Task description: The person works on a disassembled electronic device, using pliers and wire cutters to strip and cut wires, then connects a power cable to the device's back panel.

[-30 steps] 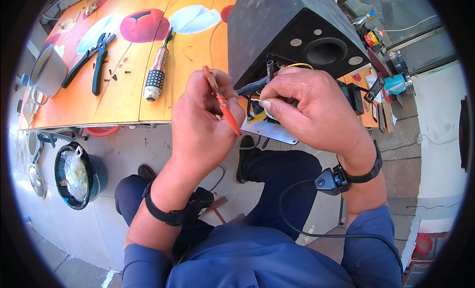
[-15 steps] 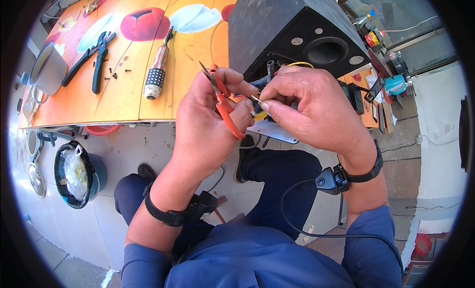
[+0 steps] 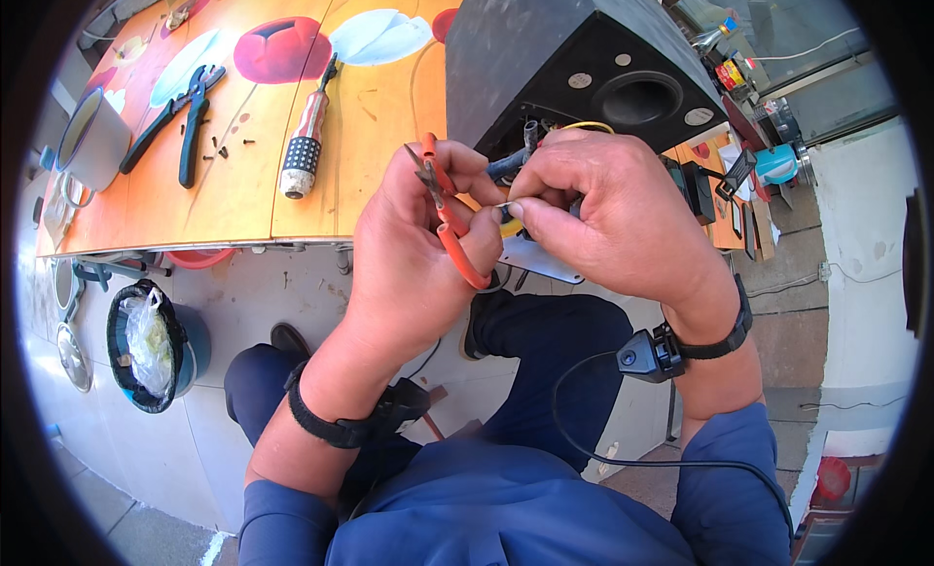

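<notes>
My left hand (image 3: 404,250) is closed, with orange-handled scissors (image 3: 455,247) lodged across its fingers, blades pointing up and away. Its thumb and forefinger also come together at a thin wire (image 3: 503,206). From the other side, my right hand (image 3: 618,206) pinches the wire's end between thumb and forefinger, so the two sets of fingertips almost meet. Just beyond them stands a black speaker box (image 3: 545,70) with a round port, and cables come out near its lower edge. A yellow wire (image 3: 589,126) loops behind my right hand. My fingers partly hide the wires between them.
On the flower-painted wooden table (image 3: 379,99) lie a screwdriver (image 3: 305,143) with a patterned handle, dark-handled wire strippers (image 3: 195,118) and several small screws (image 3: 224,151). A mug (image 3: 95,138) stands at the left edge. Below is a lined bin (image 3: 146,347).
The scissors have tilted and shifted slightly toward the right and nearer in my left hand. My right fingertips have closed in on the wire, whose bare tip showed more before.
</notes>
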`<move>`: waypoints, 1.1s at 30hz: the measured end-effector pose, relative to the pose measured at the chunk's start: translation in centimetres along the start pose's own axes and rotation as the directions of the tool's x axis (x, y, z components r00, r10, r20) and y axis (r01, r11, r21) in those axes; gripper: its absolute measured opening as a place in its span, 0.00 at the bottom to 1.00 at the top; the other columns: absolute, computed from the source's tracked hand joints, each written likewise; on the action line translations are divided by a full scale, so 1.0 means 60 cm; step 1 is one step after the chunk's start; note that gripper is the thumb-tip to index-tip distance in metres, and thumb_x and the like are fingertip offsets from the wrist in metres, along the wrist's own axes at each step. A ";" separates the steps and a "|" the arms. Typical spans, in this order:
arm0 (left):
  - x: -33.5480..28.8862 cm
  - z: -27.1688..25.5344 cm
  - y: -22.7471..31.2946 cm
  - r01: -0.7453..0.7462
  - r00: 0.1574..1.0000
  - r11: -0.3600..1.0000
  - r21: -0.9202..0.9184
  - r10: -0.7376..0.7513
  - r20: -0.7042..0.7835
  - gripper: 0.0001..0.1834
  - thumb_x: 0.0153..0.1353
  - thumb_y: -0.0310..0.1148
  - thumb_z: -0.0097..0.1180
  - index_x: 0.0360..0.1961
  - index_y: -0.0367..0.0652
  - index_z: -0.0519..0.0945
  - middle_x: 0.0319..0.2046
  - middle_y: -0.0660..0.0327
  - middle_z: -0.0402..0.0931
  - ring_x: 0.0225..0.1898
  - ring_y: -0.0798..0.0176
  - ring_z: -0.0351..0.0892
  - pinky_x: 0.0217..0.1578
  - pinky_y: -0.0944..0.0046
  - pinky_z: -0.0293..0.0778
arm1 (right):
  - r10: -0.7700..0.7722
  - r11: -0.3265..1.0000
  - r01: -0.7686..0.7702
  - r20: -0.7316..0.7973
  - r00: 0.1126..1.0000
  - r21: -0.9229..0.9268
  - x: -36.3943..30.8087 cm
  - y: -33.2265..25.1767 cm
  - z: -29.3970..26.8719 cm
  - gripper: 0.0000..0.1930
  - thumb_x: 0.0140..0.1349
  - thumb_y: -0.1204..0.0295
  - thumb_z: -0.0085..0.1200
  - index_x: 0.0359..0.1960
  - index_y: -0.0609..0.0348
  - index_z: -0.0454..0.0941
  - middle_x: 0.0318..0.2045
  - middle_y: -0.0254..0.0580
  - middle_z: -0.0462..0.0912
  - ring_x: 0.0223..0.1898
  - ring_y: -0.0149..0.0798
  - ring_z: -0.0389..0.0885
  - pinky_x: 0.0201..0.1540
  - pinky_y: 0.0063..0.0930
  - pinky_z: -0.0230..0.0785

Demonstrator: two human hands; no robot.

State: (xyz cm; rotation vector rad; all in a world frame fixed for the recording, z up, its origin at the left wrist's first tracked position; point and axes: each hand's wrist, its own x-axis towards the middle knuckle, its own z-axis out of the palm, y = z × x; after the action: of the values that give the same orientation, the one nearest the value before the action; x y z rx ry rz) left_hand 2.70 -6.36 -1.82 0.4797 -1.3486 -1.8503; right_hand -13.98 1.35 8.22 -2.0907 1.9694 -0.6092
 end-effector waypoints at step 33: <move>0.021 0.018 -0.016 -0.334 0.923 0.773 0.539 0.384 0.021 0.21 0.56 0.15 0.63 0.49 0.45 0.76 0.31 0.58 0.80 0.27 0.59 0.85 0.31 0.62 0.78 | -0.097 0.993 0.096 -0.003 0.995 -0.067 0.007 0.010 0.003 0.06 0.58 0.75 0.58 0.29 0.65 0.79 0.27 0.53 0.80 0.32 0.59 0.80 0.36 0.49 0.72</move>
State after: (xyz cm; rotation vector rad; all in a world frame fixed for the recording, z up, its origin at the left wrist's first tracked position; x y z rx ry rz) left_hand 0.80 -6.49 -2.15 0.5310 -1.7571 -1.1100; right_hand -14.46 0.88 7.88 -2.2373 1.9261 -0.5752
